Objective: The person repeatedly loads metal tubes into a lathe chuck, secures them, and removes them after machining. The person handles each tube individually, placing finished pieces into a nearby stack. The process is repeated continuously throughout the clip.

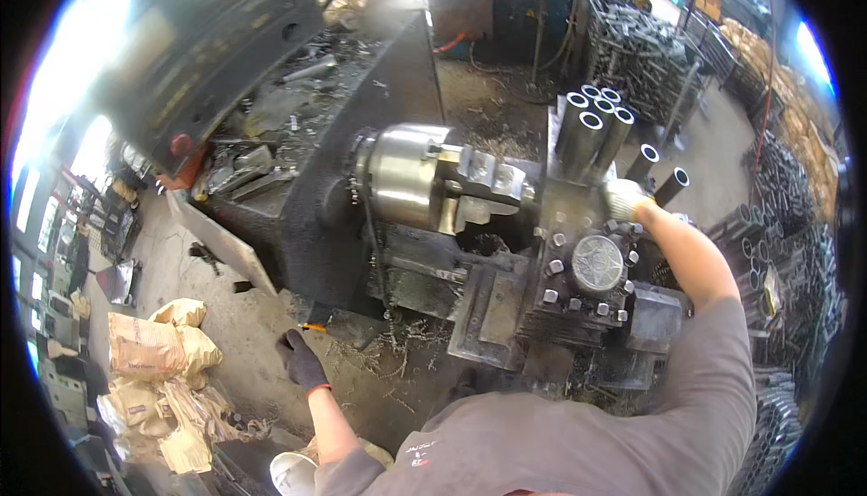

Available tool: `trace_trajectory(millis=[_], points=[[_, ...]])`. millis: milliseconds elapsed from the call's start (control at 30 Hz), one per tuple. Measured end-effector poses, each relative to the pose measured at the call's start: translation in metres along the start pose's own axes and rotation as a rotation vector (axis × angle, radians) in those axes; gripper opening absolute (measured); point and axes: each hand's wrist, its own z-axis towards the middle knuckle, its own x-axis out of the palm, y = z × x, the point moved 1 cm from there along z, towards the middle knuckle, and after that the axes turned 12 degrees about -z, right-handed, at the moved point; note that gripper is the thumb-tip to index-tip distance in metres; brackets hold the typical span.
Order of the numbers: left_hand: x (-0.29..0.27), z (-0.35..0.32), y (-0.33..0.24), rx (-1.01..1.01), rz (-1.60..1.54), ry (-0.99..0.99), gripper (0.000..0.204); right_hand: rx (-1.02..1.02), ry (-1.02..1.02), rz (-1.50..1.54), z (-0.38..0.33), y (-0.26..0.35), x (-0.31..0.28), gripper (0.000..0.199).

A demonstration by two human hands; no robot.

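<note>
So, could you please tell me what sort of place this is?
Most likely a metalworking shop: it has a lathe chuck, a cluster of metal tubes and curly shavings on the floor.

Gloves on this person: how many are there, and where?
2. A dark glove with an orange-red cuff is on the left hand; a whitish glove is on the right hand, near the upright tubes. Both hands show, so neither is hidden.

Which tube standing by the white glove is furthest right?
The tube whose rim is pictured lowest, just right of the right hand; the group's others all stand further left.
</note>
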Motion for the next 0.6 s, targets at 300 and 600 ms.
trace_trajectory(millis=[300,600], points=[[0.037,0.128,-0.339,1.152,0.157,-0.134,0.045,0.750,-0.826,0.820,-0.189,0.015,-0.073,0.037],[0.057,0.165,-0.412,0.739,0.549,0.086,0.077,0.465,-1.044,0.991,-0.306,0.139,-0.116,0.014]])
